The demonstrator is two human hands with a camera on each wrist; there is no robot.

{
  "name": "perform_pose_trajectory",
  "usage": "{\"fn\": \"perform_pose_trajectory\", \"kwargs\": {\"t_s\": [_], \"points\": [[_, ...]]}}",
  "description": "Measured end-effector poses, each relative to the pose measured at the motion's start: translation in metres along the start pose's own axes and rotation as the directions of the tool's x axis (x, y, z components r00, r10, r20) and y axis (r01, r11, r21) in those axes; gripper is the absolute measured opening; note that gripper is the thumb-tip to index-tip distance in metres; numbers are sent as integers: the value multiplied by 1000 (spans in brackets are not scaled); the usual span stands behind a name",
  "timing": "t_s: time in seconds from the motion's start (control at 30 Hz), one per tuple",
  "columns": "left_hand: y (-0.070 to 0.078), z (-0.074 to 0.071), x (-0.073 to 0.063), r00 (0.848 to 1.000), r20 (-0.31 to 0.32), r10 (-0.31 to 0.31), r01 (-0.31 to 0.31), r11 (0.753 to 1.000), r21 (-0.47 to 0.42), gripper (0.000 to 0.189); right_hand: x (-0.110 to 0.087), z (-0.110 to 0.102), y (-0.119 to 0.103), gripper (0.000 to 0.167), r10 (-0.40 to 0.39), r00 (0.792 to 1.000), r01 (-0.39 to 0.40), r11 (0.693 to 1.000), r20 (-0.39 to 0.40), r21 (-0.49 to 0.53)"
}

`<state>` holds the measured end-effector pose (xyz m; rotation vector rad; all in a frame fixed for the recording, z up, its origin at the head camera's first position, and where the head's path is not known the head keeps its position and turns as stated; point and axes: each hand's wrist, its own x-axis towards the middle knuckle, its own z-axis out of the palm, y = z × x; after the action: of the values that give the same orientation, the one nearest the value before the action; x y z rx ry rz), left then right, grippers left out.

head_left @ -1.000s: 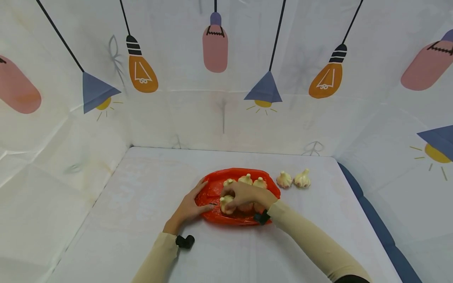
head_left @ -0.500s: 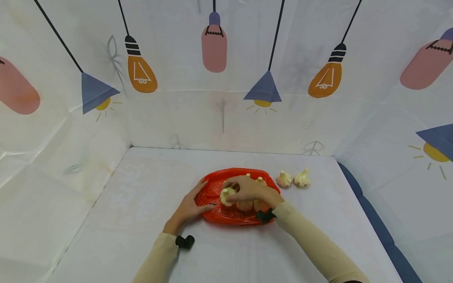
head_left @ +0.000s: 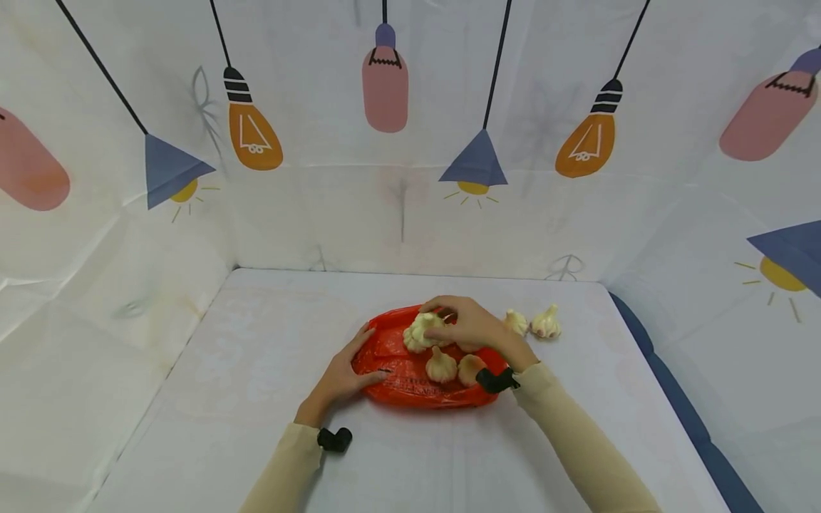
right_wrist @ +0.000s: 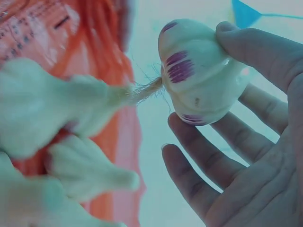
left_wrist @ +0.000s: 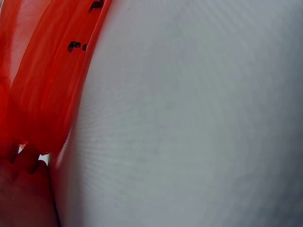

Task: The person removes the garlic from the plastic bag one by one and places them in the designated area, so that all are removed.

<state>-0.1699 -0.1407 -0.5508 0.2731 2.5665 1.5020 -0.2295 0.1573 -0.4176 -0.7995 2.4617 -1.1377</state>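
Observation:
A red plastic bag [head_left: 400, 370] lies spread on the white table with several garlic bulbs [head_left: 441, 365] in it. My right hand [head_left: 471, 324] pinches one garlic bulb [head_left: 420, 333] above the far part of the bag. In the right wrist view, thumb and fingertips hold that whitish, purple-streaked garlic bulb [right_wrist: 203, 71], its hairy end toward the bag. My left hand [head_left: 343, 374] holds the bag's left end, its thumb along the near side and its fingers at the far edge. Only part of those fingers [left_wrist: 28, 158] shows in the left wrist view.
Two more garlic bulbs [head_left: 546, 323] stand on the table right of the bag, one partly hidden by the right hand. A white sheet printed with lamps [head_left: 474, 160] hangs around the table. A dark blue edge [head_left: 667, 385] runs along the right side.
My right hand has lifted the garlic bulb and carried it away from me, slightly right, uncovering other bulbs in the bag. The left hand stays where it was.

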Motion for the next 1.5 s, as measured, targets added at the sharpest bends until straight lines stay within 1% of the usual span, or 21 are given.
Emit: {"fn": "perform_pose_trajectory", "kwargs": {"t_s": [0.13, 0.27, 0.37, 0.57, 0.73, 1.03, 1.17, 1.37, 1.5], "points": [[-1, 0, 0, 1000, -7, 3, -3, 1000, -12, 101, -7, -16, 2, 44, -21, 997, 22, 1000, -76, 13], [-2, 0, 0, 1000, -14, -1, 0, 1000, -20, 101, -15, -29, 7, 44, 0, 991, 4, 999, -132, 35], [-3, 0, 0, 1000, -16, -7, 7, 1000, -16, 102, -23, -38, 13, 45, 18, 984, -12, 999, -177, 31], [-4, 0, -1, 1000, -20, -2, 2, 1000, -16, 103, -37, -54, 29, 49, 48, 962, -46, 999, -270, 13], [-4, 1, -1, 1000, -16, 6, -6, 1000, -22, 100, -51, -66, 43, 54, 101, 943, -107, 994, -317, -1], [-4, 0, -2, 1000, -19, 2, -3, 1000, -23, 97, -78, -88, 71, 54, 146, 902, -176, 984, -405, -37], [-4, 0, -2, 1000, -19, 9, -9, 1000, -14, 97, -92, -97, 89, 56, 171, 876, -214, 976, -450, -46], [-4, 0, 0, 1000, -14, 11, -11, 1000, -9, 96, -112, -110, 114, 60, 221, 823, -272, 962, -523, -21], [-3, 1, 0, 1000, -11, 10, -10, 1000, -11, 96, -127, -117, 127, 65, 267, 791, -319, 948, -551, 2]]}}
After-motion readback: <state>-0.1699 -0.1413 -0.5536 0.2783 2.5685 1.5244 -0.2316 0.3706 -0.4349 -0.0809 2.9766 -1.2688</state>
